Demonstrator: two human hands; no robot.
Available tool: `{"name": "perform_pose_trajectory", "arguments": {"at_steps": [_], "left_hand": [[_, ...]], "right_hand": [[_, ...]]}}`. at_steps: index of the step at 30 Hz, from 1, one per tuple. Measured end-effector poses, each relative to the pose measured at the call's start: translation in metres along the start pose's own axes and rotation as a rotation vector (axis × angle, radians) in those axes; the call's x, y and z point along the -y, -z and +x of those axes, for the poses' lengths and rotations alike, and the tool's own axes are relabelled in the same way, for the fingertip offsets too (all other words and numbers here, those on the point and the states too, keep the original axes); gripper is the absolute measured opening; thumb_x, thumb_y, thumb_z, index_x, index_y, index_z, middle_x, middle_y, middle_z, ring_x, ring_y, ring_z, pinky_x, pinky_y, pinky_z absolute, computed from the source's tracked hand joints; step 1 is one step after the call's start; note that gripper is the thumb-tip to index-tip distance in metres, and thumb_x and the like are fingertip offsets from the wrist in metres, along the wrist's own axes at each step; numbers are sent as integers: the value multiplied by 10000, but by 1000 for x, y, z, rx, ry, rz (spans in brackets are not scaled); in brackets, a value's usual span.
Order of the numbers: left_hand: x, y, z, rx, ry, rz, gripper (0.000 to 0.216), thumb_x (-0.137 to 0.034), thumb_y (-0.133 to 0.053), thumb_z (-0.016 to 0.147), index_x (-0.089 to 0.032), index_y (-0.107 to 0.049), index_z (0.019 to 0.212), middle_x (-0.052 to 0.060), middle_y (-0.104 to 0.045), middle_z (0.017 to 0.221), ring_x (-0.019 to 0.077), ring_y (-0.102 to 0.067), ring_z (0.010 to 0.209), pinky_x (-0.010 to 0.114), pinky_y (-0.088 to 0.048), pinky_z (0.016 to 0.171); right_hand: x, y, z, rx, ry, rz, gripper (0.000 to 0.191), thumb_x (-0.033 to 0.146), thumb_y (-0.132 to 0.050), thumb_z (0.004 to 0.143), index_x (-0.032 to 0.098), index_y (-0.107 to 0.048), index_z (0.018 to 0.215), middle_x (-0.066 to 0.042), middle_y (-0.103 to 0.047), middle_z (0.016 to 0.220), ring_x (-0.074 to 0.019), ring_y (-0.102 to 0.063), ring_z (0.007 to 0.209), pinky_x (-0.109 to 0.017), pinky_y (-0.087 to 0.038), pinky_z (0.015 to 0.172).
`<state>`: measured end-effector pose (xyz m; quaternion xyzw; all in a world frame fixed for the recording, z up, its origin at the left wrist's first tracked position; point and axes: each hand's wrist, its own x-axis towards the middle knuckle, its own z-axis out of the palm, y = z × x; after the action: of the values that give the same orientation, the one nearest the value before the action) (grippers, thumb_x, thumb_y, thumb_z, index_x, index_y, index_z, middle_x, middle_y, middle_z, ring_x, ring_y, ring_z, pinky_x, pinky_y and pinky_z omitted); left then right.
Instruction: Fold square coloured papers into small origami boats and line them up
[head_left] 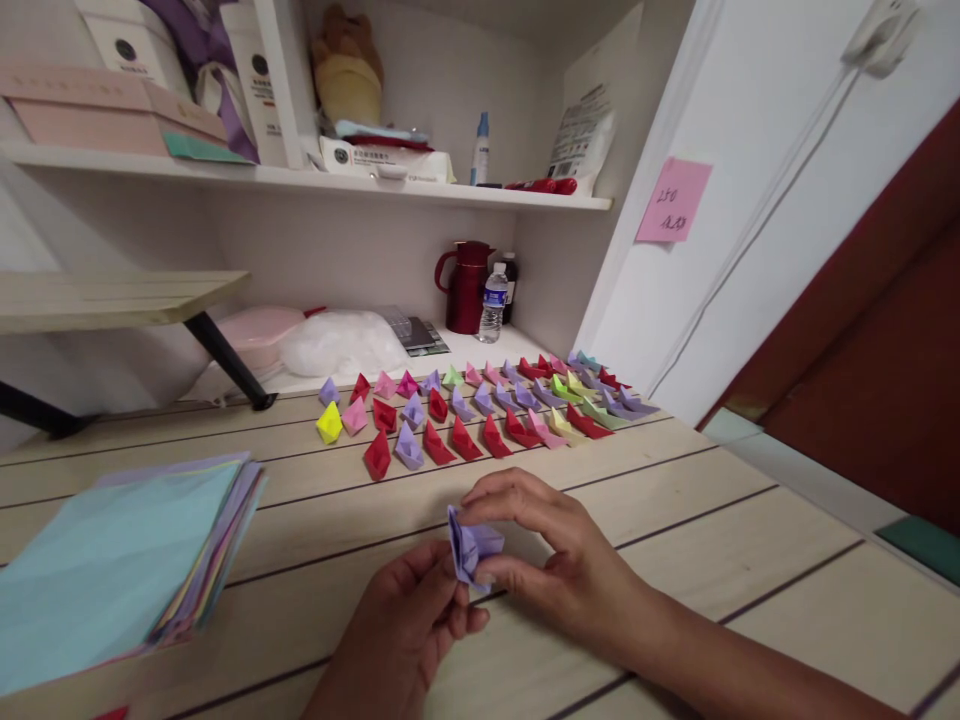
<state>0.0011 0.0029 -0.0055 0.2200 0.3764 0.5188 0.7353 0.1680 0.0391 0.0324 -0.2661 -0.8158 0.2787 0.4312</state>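
Note:
A small lilac folded paper piece [472, 548] is held just above the wooden table [675, 520], pinched between both hands. My left hand [409, 630] grips its lower left side with curled fingers. My right hand [547, 565] closes on it from the right, thumb under and fingers over its top. Beyond the hands, several finished folded paper boats [465, 410] in red, purple, pink, green and yellow stand in rows across the table.
A stack of coloured paper sheets [112, 560], light blue on top, lies at the left. At the back stand a dark red jug [465, 285] and a water bottle [493, 302]. Shelves above hold boxes and bags. A pink sticky note [673, 200] hangs on the right wall.

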Motion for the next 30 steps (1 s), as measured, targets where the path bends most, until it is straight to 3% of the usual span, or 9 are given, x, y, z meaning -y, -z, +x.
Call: {"name": "perform_pose_trajectory", "arguments": {"at_steps": [3, 14, 30], "left_hand": [[0, 1, 0, 3, 7, 13, 339, -332, -932, 481, -148, -739, 689, -38, -562, 562, 68, -492, 563, 253, -490, 649], [0, 1, -1, 18, 2, 45, 255, -325, -879, 596, -145, -730, 697, -21, -592, 597, 71, -498, 565, 254, -489, 676], [-2, -1, -3, -4, 0, 52, 241, -302, -862, 637, -161, -743, 792, 8, -666, 711, 88, -564, 662, 234, -498, 719]], "right_hand": [[0, 0, 0, 36, -4, 22, 286, 220, -700, 858, 268, -675, 1139, -67, -644, 1092, -199, -608, 1047, -331, -511, 913], [1, 4, 1, 86, -130, -21, 220, 158, -765, 780, 236, -683, 969, -61, -578, 1184, -205, -566, 1134, -329, -468, 974], [2, -4, -3, -47, -162, 80, 111, 158, -769, 780, 247, -770, 847, -68, -600, 1210, -225, -581, 1149, -370, -494, 978]]}}
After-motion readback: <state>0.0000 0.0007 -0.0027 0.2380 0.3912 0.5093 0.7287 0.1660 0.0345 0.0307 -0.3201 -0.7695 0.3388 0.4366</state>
